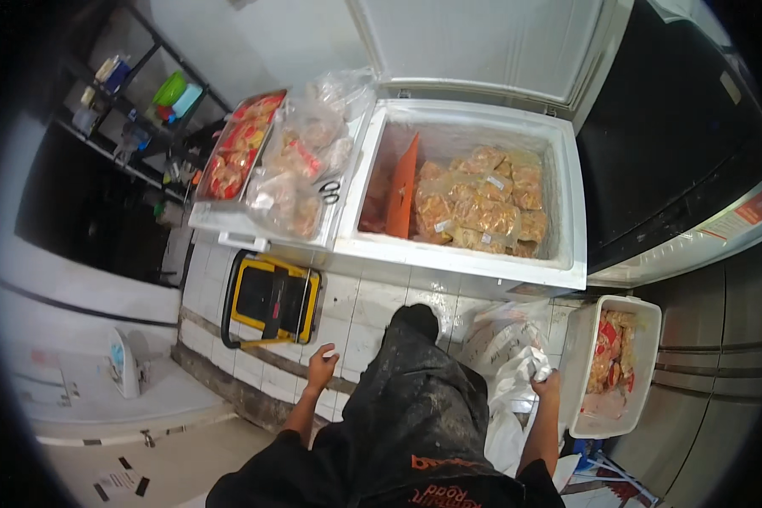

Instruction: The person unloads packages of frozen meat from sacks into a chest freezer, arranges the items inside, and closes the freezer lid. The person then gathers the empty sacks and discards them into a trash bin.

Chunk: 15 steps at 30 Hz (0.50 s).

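Observation:
My right hand (544, 383) is closed on the bunched top of a large white plastic bag (508, 351) that sits on the tiled floor in front of me. My left hand (320, 367) hangs at my side with fingers loosely apart, a small white scrap at its fingertips, just right of a yellow and black step stool (271, 298). Ahead stands an open white chest freezer (474, 258) holding clear packs of breaded food (483, 203) and an upright orange divider (403, 188).
A white bin (648, 372) with packed food stands at my right. Bags of food (300, 169), a metal tray (239, 148) and scissors (330, 192) lie on the closed freezer at left. A shelf (135, 110) with containers is at far left. A dark cabinet (677, 144) fills the right.

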### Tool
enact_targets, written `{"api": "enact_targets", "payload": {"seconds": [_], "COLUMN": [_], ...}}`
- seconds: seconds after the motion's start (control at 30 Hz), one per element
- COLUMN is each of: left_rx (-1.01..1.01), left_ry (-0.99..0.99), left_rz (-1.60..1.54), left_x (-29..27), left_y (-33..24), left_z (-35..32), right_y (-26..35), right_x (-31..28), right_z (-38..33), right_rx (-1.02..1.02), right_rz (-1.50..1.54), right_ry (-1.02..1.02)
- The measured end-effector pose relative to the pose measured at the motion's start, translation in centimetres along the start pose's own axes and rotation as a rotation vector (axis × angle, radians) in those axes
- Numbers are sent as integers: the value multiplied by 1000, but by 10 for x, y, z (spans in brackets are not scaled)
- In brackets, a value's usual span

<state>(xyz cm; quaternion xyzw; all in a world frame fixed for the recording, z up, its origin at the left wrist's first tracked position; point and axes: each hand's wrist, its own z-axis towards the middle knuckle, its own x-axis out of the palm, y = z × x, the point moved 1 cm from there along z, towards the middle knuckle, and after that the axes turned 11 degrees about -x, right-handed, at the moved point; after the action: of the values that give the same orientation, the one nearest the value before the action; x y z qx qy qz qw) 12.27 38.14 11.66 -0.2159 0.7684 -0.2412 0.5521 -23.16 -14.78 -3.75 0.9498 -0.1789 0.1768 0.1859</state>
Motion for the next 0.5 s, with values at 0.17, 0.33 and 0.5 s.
{"api": "enact_targets", "payload": {"seconds": [0.17,0.33,0.5], "left_rx": [-102,157,488], "left_ry": [118,188,304], "left_rz": [-355,-460,-229], "left_x": [46,67,110], "left_y": [-44,-190,-299], "left_z": [14,109,219], "right_y": [4,11,-37], "right_x": [3,13,83], "right_z": [-47,-65,-128], "right_rx": [-118,-287,-683], "right_rz": [-317,-455,-612], "right_ry": [-105,-306,-374]}}
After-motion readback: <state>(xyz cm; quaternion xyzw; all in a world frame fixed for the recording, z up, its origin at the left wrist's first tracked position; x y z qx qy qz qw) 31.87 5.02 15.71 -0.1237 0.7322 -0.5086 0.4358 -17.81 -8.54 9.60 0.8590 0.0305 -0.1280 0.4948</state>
